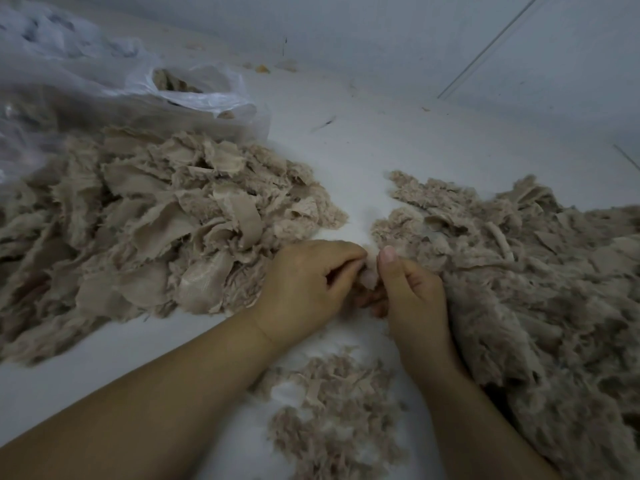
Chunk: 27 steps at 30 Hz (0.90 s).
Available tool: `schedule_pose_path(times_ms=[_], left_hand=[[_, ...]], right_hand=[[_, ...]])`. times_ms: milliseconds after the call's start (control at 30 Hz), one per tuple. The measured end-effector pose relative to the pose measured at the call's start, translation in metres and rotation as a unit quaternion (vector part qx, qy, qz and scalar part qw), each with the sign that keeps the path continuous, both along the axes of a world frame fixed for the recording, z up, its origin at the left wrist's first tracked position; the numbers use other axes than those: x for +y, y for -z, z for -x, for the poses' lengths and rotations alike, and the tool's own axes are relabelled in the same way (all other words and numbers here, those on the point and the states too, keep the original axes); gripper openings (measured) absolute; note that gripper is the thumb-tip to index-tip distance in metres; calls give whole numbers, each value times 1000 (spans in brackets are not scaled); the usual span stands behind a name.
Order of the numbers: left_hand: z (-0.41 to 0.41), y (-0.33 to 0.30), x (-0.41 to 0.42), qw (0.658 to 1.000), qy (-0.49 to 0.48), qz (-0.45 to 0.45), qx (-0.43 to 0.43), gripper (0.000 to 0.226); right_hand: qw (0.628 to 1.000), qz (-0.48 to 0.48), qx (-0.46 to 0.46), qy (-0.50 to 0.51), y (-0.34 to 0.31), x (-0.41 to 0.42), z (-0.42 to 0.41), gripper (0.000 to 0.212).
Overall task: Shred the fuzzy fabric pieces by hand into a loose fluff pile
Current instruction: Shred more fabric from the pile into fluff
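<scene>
My left hand (304,282) and my right hand (408,292) meet at the middle of the view and both pinch one small pale fabric piece (369,277) between thumbs and fingers. A big heap of beige fuzzy fabric pieces (156,230) lies to the left, many showing their smooth woven backing. A second heap of fuzzy pieces (519,271) spreads along the right, touching my right wrist. Below my hands lies a small pile of loose torn fluff (332,410). The held piece is mostly hidden by my fingers.
Everything lies on a white surface (363,143). A clear plastic bag (194,95) holding more beige scraps lies at the back left, behind the left heap. A few stray bits (263,68) lie near the far wall. A thin rod (491,46) leans at the back right.
</scene>
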<state>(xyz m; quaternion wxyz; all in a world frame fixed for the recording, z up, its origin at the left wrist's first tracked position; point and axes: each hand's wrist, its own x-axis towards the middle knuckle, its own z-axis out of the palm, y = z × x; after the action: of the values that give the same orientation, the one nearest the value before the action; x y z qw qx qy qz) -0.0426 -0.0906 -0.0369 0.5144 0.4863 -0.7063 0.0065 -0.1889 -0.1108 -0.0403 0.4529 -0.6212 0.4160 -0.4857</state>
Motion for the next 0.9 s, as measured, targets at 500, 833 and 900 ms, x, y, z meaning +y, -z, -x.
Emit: schedule_pose_path(times_ms=[500,833,900], left_hand=[[-2,-6,-5,891,98,-269,353,15],[-3,-4,-8,810,252,-271,454,9],[-4,-4,-8,807,235,-295,454,10]], right_hand=[[992,-28,-112,-51,-2,1,0,8],[984,-75,-148,-68,-5,0,-2,46],[986,-68,-153,-22,-5,-3,-1,45]])
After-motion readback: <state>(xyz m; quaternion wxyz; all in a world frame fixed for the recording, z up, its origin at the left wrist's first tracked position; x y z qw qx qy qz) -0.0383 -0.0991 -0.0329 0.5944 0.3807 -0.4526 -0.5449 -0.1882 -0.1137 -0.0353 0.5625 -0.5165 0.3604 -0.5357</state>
